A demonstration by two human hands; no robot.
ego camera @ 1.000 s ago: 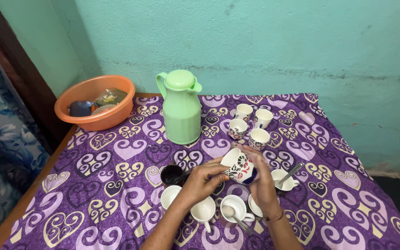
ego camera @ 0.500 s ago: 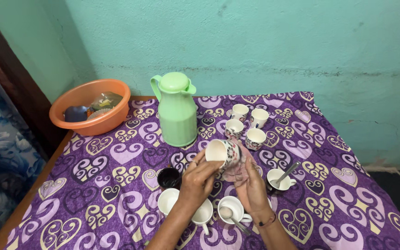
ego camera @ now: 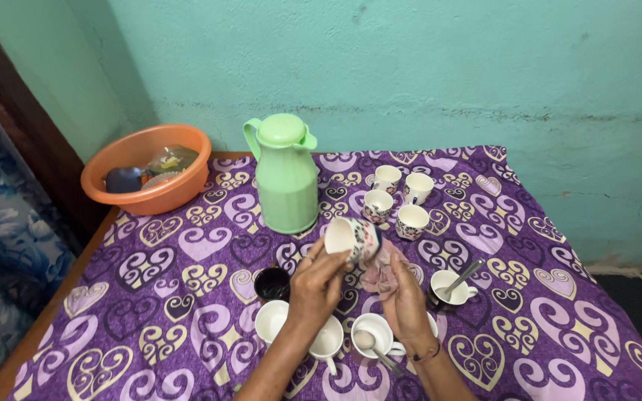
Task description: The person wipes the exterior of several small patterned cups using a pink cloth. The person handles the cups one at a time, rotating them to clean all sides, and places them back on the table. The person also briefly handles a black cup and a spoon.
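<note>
My left hand [ego camera: 317,281] holds a white patterned cup [ego camera: 352,238] tipped on its side, mouth facing left, above the table. My right hand [ego camera: 403,297] grips a pinkish cloth [ego camera: 380,269] pressed against the cup's base. Below my hands stand white cups [ego camera: 273,319], one with a spoon [ego camera: 371,343] in it, and a dark cup [ego camera: 272,283]. A green thermos jug [ego camera: 285,174] stands just behind the held cup.
Several patterned cups [ego camera: 399,200] cluster behind right of the jug. A cup with a spoon [ego camera: 451,286] sits at right. An orange basin [ego camera: 150,178] with items rests at the back left corner. A purple heart-print cloth [ego camera: 150,297] covers the table; a teal wall is behind.
The cup has been turned and lifted slightly toward the left, its mouth now facing left, and the cloth has moved to its base. The camera has shifted a little.
</note>
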